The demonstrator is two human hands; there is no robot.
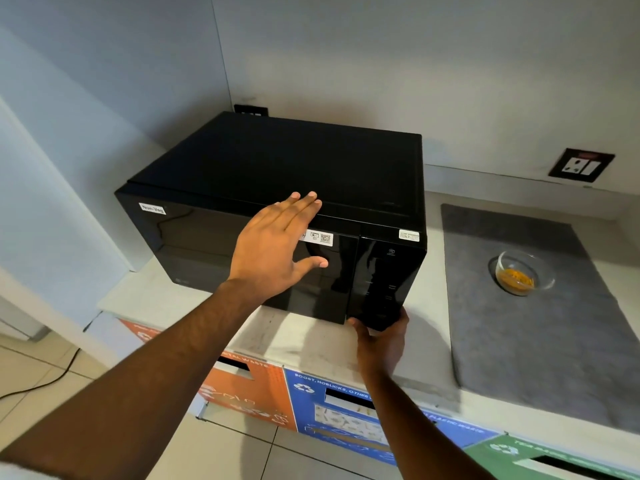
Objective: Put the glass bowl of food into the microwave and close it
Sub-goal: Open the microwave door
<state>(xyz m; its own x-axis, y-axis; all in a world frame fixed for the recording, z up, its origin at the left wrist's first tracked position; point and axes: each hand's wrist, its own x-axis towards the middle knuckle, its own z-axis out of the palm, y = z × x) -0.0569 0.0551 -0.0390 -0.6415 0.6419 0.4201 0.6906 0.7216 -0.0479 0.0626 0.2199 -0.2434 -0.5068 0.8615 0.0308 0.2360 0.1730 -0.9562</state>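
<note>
— Where are the hands?
— My left hand (273, 244) lies flat and open on the shut microwave (277, 209) door. My right hand (381, 337) cups its lower front corner, fingers hidden.
— And the bowl?
— The glass bowl (523, 273) sits on a grey mat (540, 341) on the table (311, 341), well apart.

A pale stone counter (298, 337) carries a black microwave (277, 188), its door shut. To the right of the microwave, well apart from it, a grey mat (540, 341) lies flat on the counter. A glass bowl (522, 273) holding orange food stands on the mat's far half.
</note>
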